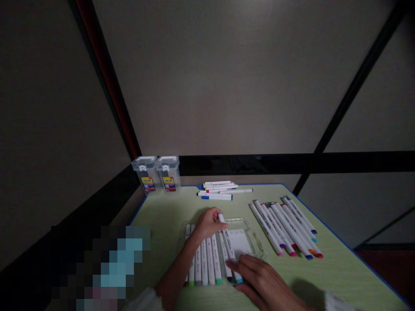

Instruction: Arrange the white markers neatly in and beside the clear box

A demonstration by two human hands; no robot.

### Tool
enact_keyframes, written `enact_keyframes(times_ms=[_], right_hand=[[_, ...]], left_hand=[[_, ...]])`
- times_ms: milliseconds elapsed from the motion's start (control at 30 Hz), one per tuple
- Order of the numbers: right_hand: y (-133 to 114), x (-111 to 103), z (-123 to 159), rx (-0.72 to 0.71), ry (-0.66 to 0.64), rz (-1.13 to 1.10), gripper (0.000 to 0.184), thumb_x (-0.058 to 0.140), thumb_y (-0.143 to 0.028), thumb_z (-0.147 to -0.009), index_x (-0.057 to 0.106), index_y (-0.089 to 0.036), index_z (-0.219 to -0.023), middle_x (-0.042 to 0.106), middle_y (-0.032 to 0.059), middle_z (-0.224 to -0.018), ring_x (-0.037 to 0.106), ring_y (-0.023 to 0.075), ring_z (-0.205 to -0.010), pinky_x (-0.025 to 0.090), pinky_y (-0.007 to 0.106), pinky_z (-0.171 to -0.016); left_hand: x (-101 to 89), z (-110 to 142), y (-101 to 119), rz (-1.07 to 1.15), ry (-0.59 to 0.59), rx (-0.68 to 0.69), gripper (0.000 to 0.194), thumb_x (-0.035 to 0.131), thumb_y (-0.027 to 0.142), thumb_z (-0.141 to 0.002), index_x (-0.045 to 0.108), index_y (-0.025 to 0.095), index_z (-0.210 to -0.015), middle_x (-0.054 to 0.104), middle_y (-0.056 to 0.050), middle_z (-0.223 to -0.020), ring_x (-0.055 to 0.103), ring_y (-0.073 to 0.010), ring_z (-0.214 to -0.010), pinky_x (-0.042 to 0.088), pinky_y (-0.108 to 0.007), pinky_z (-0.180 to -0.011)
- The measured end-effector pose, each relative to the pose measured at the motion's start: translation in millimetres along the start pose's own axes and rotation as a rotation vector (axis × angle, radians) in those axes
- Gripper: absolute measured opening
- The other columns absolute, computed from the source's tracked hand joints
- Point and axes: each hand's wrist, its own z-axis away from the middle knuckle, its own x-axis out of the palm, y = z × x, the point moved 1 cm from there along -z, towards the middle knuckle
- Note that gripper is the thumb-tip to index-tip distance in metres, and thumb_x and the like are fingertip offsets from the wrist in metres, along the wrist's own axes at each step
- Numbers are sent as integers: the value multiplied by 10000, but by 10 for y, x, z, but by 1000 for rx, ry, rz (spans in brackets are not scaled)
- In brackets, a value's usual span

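Note:
A white marker with light blue ends (230, 246) lies slanted over a clear plastic tray (238, 219). Its far end is pinched between the thumb and fingers of my left hand (209, 223). Down at the near end, my right hand (261, 276) has its thumb and fingers closed about the blue tip. Just left of this marker is a dark-tipped marker (226, 259) in the tray. Several white markers (204, 263) with green, grey and other tips stand side by side in the tray's left part, partly hidden by my left forearm. A pale card (240, 242) shows in its right part.
Several white markers (285, 229) with coloured tips lie fanned on the right of the green table (162, 242). A smaller pile of markers (217, 190) is at the back. Two clear lidded boxes (148, 175) stand at the back left corner, close to the wall (227, 86).

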Motion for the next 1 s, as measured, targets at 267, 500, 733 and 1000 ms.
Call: enact_keyframes(times_ms=[267, 500, 733, 1000], right_hand=[[19, 10, 10, 3, -17, 20, 346, 481, -259, -834, 488, -205, -1176, 564, 84, -1103, 513, 213, -1023, 425, 331, -860], [17, 18, 11, 4, -6, 7, 346, 483, -257, -831, 487, -213, -1175, 572, 74, -1084, 522, 209, -1008, 429, 325, -852], [29, 28, 10, -29, 55, 27, 339, 481, -289, -834, 497, -227, -1167, 587, 70, -1068, 539, 210, -986, 442, 315, -832], [10, 11, 1, -10, -5, 30, 330, 484, -267, -833, 503, -212, -1157, 593, 68, -1033, 549, 207, -954, 451, 320, -817]], left_hand=[[0, -17, -42, -47, 21, 12, 378, 717, 144, -455, 583, 146, -808, 517, 44, -636, 472, -93, -632, 382, -201, -615], [3, -9, -12, -56, 22, 1, 369, 713, 140, -456, 583, 138, -802, 524, 35, -649, 470, -93, -631, 385, -207, -613], [8, -5, 11, -34, 19, 6, 364, 712, 122, -452, 579, 136, -790, 508, 47, -618, 469, -89, -620, 386, -208, -618], [-6, 4, 9, -33, 16, 19, 362, 708, 121, -462, 583, 136, -801, 516, 40, -626, 478, -95, -632, 390, -209, -620]])
